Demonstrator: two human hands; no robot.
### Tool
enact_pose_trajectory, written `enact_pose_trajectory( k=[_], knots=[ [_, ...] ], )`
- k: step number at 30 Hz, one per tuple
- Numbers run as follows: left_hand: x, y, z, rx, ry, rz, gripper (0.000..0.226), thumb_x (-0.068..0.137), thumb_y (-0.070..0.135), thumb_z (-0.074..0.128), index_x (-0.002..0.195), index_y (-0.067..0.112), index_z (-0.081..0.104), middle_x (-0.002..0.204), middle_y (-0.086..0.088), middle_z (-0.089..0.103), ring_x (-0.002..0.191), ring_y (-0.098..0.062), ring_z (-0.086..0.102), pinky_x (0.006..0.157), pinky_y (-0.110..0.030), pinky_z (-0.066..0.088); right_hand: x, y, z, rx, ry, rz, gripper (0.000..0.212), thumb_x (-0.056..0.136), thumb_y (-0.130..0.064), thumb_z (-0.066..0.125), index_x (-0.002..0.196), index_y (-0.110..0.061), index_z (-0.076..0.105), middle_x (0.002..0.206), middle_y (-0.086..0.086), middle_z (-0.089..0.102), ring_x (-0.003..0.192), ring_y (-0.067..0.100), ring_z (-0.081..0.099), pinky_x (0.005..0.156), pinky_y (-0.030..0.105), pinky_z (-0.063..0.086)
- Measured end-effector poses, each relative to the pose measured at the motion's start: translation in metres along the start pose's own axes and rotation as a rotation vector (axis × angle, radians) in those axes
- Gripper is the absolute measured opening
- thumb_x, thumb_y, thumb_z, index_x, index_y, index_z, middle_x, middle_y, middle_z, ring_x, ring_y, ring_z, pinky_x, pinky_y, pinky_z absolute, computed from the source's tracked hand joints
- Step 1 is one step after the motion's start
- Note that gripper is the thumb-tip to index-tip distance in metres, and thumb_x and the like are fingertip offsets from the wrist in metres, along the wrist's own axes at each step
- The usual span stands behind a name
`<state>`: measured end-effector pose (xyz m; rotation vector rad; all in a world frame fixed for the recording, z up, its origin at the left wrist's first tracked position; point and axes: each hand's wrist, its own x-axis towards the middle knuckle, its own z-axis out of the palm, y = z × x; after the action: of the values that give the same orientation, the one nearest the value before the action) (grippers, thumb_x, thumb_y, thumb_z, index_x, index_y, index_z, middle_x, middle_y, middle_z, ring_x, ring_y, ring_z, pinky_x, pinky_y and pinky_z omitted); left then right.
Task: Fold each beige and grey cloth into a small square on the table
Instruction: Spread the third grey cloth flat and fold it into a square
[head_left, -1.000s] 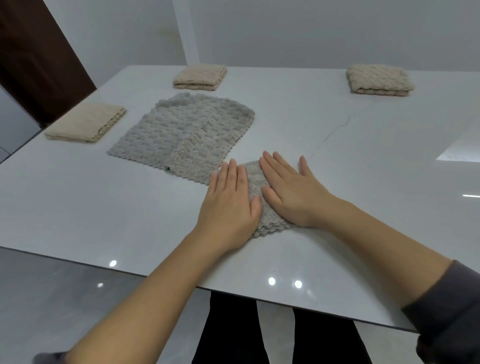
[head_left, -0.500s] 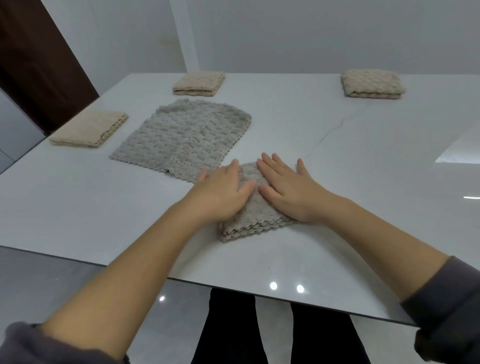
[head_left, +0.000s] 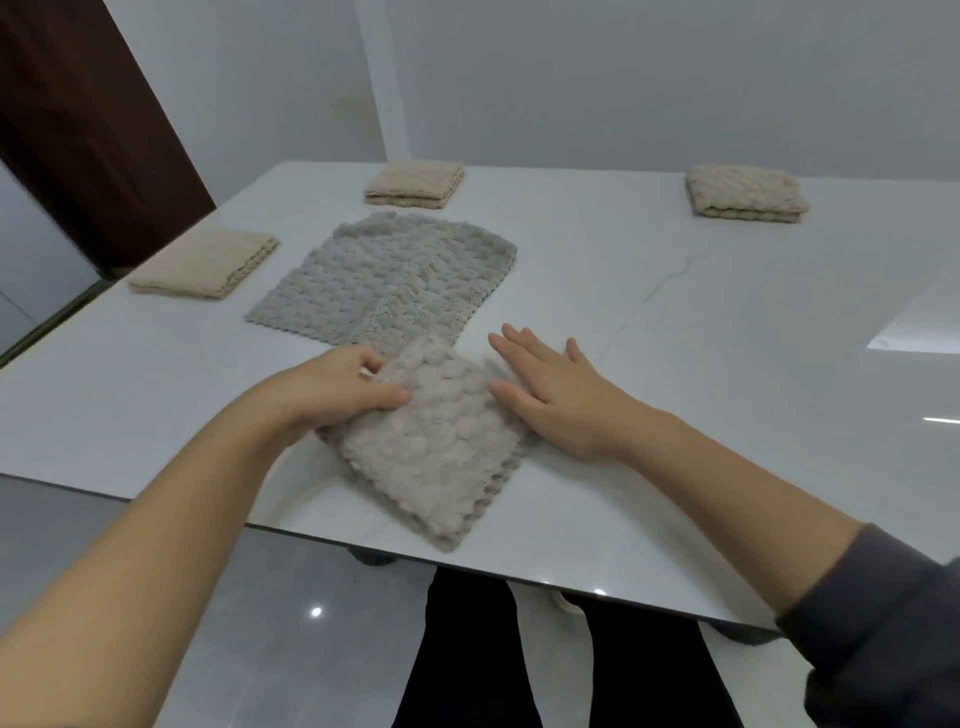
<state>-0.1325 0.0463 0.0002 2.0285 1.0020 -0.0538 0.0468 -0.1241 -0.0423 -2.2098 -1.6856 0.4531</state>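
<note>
Left hand (head_left: 332, 395) switched from flat pressing to a pinch grip on the folded cloth (head_left: 441, 452) near the table (head_left: 727, 364) front edge, right hand (head_left: 556, 400) flat and straight-fingered at its side — fold likely done.

"What's on that desk (head_left: 753, 374)?"

"Glossy white top, 5 cloths. 3 are folded small: a beige square (head_left: 202, 265) near the left edge, a second beige square (head_left: 413, 184) along the far side, and a grey-beige square (head_left: 745, 195) well apart at the far right."

"And in the middle?"

"A grey cloth (head_left: 384, 286) spread open. Just in front of it, a folded cloth (head_left: 436, 452) sits askew, 1 corner close to the near edge."
</note>
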Motion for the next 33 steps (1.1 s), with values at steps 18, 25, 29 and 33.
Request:
enact_pose_trajectory(
  k=[18,25,29,33],
  knots=[
    [-0.013,-0.089,-0.034,0.561,0.67,-0.219,0.054,0.097,0.031,0.034,0.149,0.016,0.027,0.153,-0.016,0.028,0.141,-0.034,0.024,0.113,-0.054,0.016,0.117,-0.053,0.036,-0.221,0.326,-0.061,0.033,0.097,-0.022,0.041,0.122,-0.017,0.062,0.126,0.002,0.057,0.117,0.025,0.05,0.097,0.038,0.038],
    [0.0,-0.099,-0.014,0.653,0.453,-0.146,0.064,0.097,0.056,0.007,0.156,0.031,0.001,0.163,-0.002,-0.01,0.15,-0.024,-0.009,0.118,-0.055,-0.004,0.093,-0.028,0.018,-0.229,0.302,-0.095,0.015,0.09,-0.007,0.043,0.083,-0.012,0.055,0.088,0.004,0.06,0.087,0.027,0.055,0.062,0.033,0.034],
    [0.001,-0.085,-0.016,0.672,0.412,-0.219,0.064,0.098,0.053,0.011,0.156,0.028,0.0,0.162,-0.007,-0.014,0.149,-0.028,-0.011,0.118,-0.056,-0.005,0.053,0.005,0.003,-0.21,0.301,-0.035,0.013,0.09,-0.011,0.044,0.08,-0.013,0.052,0.08,0.001,0.059,0.075,0.025,0.054,0.061,0.034,0.039],
    [0.008,-0.053,-0.008,0.688,0.52,-0.019,0.064,0.1,0.044,0.026,0.156,0.019,0.006,0.161,-0.011,-0.017,0.148,-0.029,-0.017,0.119,-0.052,-0.006,0.018,0.031,-0.014,-0.232,0.332,0.071,0.014,0.086,-0.015,0.047,0.084,-0.013,0.06,0.08,0.001,0.065,0.076,0.027,0.058,0.066,0.037,0.049]
  ],
)
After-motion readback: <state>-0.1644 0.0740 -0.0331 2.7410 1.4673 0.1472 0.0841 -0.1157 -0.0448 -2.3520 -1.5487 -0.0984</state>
